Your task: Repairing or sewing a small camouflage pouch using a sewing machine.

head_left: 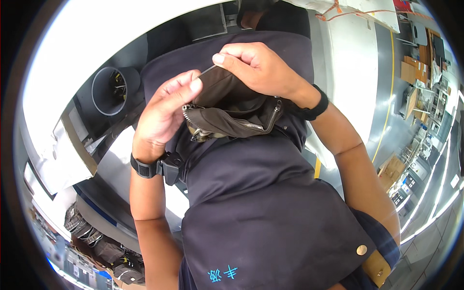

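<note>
A dark brown fabric bag (pixel 220 120) lies on my lap with its zipped mouth spread wide, so its dark lining shows. My left hand (pixel 162 104) is closed, pinching the zipper-edged rim between thumb and fingers on the left side. On the far rim, my right hand (pixel 263 70) is likewise closed, with thumb and fingers gripping the zipper tape. The near edge of the mouth sags toward me, its metal zipper teeth (pixel 251 125) showing. What lies deep inside the bag is hidden. A dark apron (pixel 266 217) covers my body beneath it.
A grey round bin (pixel 108 92) with things inside stands left of my hand. The white table edge (pixel 92 43) curves across the far left. Several dark bags (pixel 104 251) are piled at the lower left. Cardboard boxes (pixel 415 70) and shelving stand far right, past a yellow floor line.
</note>
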Available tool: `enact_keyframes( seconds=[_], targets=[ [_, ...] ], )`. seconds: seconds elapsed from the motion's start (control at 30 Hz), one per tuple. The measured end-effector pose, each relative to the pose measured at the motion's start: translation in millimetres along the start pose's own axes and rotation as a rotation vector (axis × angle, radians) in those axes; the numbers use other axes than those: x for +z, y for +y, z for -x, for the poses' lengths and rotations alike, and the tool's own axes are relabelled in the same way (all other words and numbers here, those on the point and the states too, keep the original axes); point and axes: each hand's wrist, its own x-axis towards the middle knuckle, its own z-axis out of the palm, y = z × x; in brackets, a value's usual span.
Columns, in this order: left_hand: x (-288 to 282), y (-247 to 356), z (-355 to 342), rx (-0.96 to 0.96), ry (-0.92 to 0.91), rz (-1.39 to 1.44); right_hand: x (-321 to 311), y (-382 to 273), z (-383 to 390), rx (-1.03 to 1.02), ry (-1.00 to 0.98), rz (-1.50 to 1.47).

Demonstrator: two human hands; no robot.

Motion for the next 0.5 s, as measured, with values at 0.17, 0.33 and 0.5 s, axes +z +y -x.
enact_keyframes(
  seconds=[0.17, 0.33, 0.5],
  targets=[
    [8, 7, 6, 0.042, 0.149, -0.554, 4, -7, 4, -0.005, 0.094, 0.053],
    [10, -14, 5, 0.387, 0.487, -1.129, 10, -25, 13, 0.003, 0.155, -0.001],
    [16, -31, -7, 0.698, 0.677, -0.845, 28, -40, 21, -0.276, 0.357, 0.064]
  ],
)
